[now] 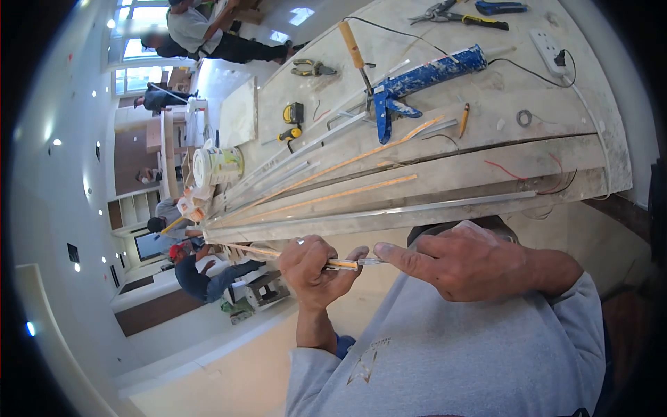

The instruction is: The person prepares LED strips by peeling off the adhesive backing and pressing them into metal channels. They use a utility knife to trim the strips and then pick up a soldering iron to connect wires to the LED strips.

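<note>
My left hand (pixel 316 267) is closed around a long thin strip (pixel 250 251) with an orange-yellow band, which runs away from me beside the worktable. My right hand (pixel 462 260) pinches the near end of the same strip, with thumb and forefinger at its tip. Both hands are close to my chest, just off the table's near edge. Several similar long metal channels and orange strips (pixel 333 198) lie lengthwise on the table.
The marble-topped worktable (pixel 486 104) carries a blue caulking gun (pixel 417 80), a hammer (pixel 353 47), pliers (pixel 313 68), snips (pixel 458 14), a pencil (pixel 463 119), a power strip (pixel 550 50), a tape measure (pixel 293 112) and a white bucket (pixel 219 165). Other people work farther off.
</note>
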### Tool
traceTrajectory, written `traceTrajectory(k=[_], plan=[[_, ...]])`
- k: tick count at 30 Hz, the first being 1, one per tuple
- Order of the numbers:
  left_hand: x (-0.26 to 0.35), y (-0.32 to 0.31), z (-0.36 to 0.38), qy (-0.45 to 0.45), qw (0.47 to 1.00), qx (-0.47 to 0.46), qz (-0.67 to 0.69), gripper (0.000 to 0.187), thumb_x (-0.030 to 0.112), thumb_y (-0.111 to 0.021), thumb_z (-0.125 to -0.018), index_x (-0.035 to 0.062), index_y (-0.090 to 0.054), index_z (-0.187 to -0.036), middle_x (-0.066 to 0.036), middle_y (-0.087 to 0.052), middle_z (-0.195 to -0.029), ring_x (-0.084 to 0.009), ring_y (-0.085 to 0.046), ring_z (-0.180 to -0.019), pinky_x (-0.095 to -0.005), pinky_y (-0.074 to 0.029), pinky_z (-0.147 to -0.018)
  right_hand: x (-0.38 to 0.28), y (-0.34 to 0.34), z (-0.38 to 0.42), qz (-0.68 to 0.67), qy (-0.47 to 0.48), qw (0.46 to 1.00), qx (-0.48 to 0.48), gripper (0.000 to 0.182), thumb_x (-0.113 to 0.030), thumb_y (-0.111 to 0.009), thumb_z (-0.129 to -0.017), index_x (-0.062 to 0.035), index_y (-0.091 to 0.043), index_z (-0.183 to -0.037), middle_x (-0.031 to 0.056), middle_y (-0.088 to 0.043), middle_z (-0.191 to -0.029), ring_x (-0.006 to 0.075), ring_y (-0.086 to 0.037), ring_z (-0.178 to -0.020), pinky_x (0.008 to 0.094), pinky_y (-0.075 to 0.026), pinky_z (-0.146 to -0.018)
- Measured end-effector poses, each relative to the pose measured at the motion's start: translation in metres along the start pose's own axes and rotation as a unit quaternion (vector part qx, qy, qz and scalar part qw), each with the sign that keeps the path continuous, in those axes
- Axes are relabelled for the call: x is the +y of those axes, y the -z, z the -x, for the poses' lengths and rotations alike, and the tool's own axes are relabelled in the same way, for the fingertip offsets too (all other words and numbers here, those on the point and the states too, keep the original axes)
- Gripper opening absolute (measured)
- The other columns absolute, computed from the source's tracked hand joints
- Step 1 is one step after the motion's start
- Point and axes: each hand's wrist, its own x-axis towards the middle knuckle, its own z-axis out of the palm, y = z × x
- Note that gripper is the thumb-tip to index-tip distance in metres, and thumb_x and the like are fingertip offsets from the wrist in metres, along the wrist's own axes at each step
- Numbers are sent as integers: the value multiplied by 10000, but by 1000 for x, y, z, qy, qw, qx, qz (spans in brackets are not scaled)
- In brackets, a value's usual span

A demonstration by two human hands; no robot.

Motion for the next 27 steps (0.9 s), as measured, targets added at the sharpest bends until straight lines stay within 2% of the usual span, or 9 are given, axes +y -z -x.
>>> traceTrajectory(k=[6, 8, 12, 14, 18, 20, 24, 27], plan=[[0, -7, 2, 2, 1000, -1, 1, 518, 295, -978, -620, 116, -492, -607, -27, -400, -518, -204, -328, -446, -364, -231, -475, -2, -3, 3, -17, -34, 999, -18, 597, -103, -549, -1006, 2, -428, -1581, 134, -612, -809, 282, -663, -662, 441, -556, -591], [0, -10, 2, 3, 1000, 2, 1, 524, 302, -977, -622, 118, -487, -606, -26, -398, -518, -201, -326, -446, -362, -233, -475, -1, -11, 6, 7, -25, 999, 39, 705, -9, -637, -894, -24, -456, -1575, 61, -533, -745, 206, -566, -592, 368, -509, -507], [-1, -19, 4, 7, 1000, 7, -21, 507, 293, -968, -630, 122, -491, -614, -17, -430, -545, -196, -351, -464, -354, -245, -481, -10, -8, 9, 26, -43, 998, 37, 711, -7, -636, -886, -5, -451, -1573, 66, -536, -748, 209, -562, -586, 365, -511, -503], [-1, -24, 2, 7, 1000, 10, -25, 483, 282, -963, -633, 123, -507, -625, -16, -451, -563, -197, -371, -476, -354, -255, -486, -14, -7, 11, 60, -81, 995, 25, 715, -17, -625, -890, 27, -428, -1576, 85, -551, -768, 231, -573, -591, 393, -526, -530], [-6, -39, 3, 4, 998, -2, 60, 372, 275, -912, -674, 91, -590, -701, -37, -521, -620, -212, -446, -525, -355, -308, -516, -17, -5, 12, 74, -131, 988, -10, 734, -34, -615, -890, 57, -393, -1583, 117, -577, -788, 273, -597, -606, 428, -537, -565], [-11, -49, 7, -2, 996, -7, 84, 352, 291, -881, -698, 65, -613, -732, -54, -544, -636, -216, -463, -539, -355, -328, -524, -19, -4, 11, 45, -176, 982, -42, 643, -71, -551, -973, 83, -373, -1571, 199, -623, -855, 378, -664, -685, 494, -566, -657], [-18, -64, 13, -26, 998, 10, 56, 349, 313, -896, -710, 78, -644, -765, -46, -568, -644, -215, -483, -541, -355, -340, -543, -21, -10, 10, 56, -213, 974, -58, 656, -59, -541, -960, 85, -364, -1575, 209, -637, -867, 385, -671, -700, 505, -565, -678], [-20, -71, 13, -40, 998, 22, 52, 355, 309, -913, -703, 85, -647, -779, -39, -572, -646, -220, -490, -544, -359, -337, -545, -9, -24, 13, 46, -204, 977, -45, 683, -55, -553, -933, 76, -372, -1578, 207, -640, -860, 378, -675, -703, 501, -565, -672]])
